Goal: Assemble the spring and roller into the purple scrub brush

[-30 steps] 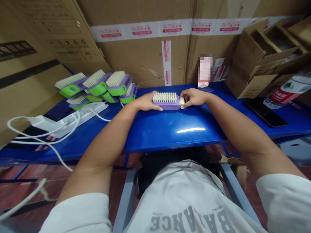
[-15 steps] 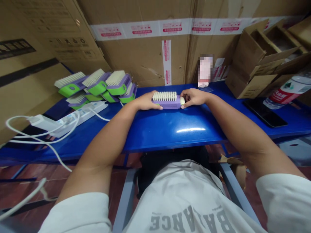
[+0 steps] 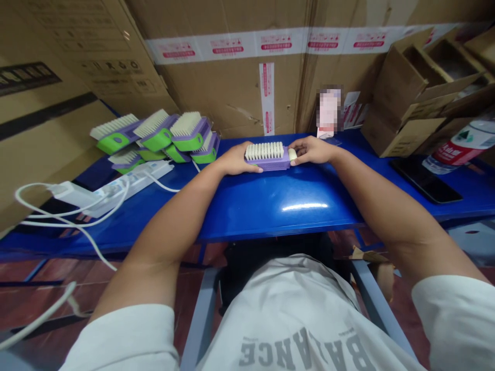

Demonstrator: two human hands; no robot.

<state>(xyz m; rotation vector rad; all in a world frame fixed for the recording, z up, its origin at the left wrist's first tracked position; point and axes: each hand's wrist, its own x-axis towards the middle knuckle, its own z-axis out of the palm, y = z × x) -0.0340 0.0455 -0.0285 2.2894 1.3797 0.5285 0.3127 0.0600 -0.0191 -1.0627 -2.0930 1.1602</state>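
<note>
A purple scrub brush (image 3: 273,164) lies near the back of the blue table, its white bristles facing up. My left hand (image 3: 236,159) is wrapped round its left end, thumb along the front side. At the other end, my right hand (image 3: 309,150) pinches a small cream-coloured piece (image 3: 292,154) between thumb and fingers, right against the purple body. Whether that piece is joined to the brush I cannot tell. The fingertips behind the brush are hidden.
Purple-and-green brushes (image 3: 154,135) are stacked at the left, behind a white power strip (image 3: 127,188) with loose cables. On the right are a black phone (image 3: 425,180), a water bottle (image 3: 456,147) and open cardboard boxes (image 3: 410,98). Large cartons (image 3: 224,87) stand along the back edge.
The brush and my left hand stay almost in place. My right fingers have risen slightly at the brush's right end, and the cream piece now sits a little more tilted.
</note>
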